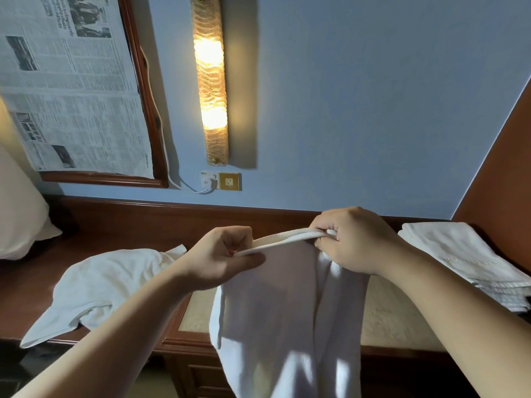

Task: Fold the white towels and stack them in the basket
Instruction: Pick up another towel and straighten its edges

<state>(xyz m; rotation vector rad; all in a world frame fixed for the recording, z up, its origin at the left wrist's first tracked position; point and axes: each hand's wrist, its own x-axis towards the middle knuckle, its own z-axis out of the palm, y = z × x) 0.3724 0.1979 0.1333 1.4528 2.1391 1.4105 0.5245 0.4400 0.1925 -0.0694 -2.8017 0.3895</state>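
Note:
A white towel (281, 317) hangs in front of me, held up by its top edge above the wooden desk (138, 225). My left hand (221, 257) pinches the left end of that edge. My right hand (356, 242) grips the right end, with fabric bunched under its fingers. The towel's lower part drops below the desk's front edge. A second white towel (94, 285) lies crumpled on the desk to the left, one corner hanging over the front. Folded white towels (471, 259) sit stacked at the far right. No basket is in view.
A white pillow (20, 214) rests at the far left. On the blue wall are a lit lamp (211, 81), a wooden frame covered with newspaper (71, 81) and a socket with a white cable (209, 182). A brown panel (502, 173) rises at the right.

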